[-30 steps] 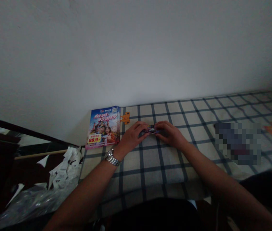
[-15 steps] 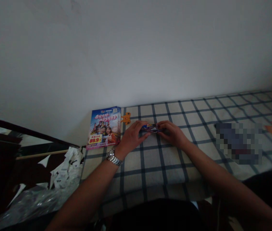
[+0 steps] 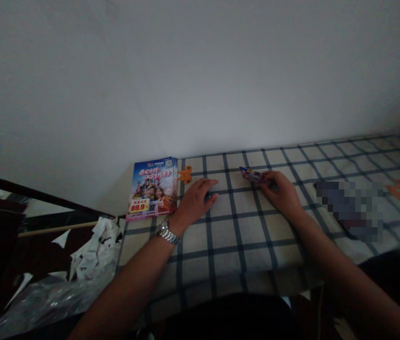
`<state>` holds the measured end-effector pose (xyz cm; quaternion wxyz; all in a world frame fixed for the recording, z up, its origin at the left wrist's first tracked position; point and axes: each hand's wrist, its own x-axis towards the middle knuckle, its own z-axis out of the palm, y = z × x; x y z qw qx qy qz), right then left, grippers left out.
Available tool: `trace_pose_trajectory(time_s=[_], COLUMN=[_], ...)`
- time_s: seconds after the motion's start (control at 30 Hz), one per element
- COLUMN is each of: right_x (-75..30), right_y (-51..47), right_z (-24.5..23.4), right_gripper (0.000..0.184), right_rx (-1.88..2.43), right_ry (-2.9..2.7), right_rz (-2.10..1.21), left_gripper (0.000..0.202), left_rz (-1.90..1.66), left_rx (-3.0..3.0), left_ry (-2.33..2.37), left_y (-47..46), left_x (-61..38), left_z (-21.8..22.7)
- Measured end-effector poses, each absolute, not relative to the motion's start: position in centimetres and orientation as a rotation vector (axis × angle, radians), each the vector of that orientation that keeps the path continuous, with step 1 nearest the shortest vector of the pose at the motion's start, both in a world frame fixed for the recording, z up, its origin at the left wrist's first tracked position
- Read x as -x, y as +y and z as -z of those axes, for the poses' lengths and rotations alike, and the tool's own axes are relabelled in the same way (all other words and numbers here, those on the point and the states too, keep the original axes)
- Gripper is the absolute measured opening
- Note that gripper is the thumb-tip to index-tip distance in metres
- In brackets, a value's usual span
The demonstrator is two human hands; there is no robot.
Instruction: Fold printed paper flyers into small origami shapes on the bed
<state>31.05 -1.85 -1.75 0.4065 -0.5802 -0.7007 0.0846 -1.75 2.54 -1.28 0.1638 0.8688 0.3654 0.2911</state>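
Observation:
My right hand (image 3: 282,191) pinches a small folded piece of colourful paper (image 3: 251,174) and holds it low over the checked cloth (image 3: 242,236), right of centre. My left hand (image 3: 197,200) rests flat on the cloth with its fingers stretched out and nothing in it; a metal watch (image 3: 166,231) is on that wrist. A stack of colourful flyers (image 3: 152,188) lies just left of my left hand, against the wall.
A white wall rises right behind the cloth-covered surface. An orange bear print (image 3: 185,174) marks the cloth beside the flyers. Torn white paper scraps (image 3: 94,248) and clear plastic (image 3: 44,297) lie off the left edge. A blurred dark object (image 3: 350,210) lies at right.
Both hands were together on the small folded paper. Now my right hand has carried it to the right and farther back, and my left hand has let go and lies flat.

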Motion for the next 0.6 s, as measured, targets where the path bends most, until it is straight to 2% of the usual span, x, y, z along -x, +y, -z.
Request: trace_pose_trajectory(time_s=[0.27, 0.6], right_x=[-36.1, -38.3], right_y=[-0.9, 1.5], right_z=[2.2, 2.3], right_gripper=[0.017, 0.015], right_rx=[1.681, 1.797], right_ry=[-1.591, -1.584], right_rz=[0.052, 0.176], left_gripper=[0.033, 0.029], left_rz=[-0.829, -0.83], left_rx=[-2.491, -2.483], left_ry=[1.035, 1.044], left_y=[2.6, 2.7], left_x=[1.7, 1.7], left_z=[1.5, 1.5])
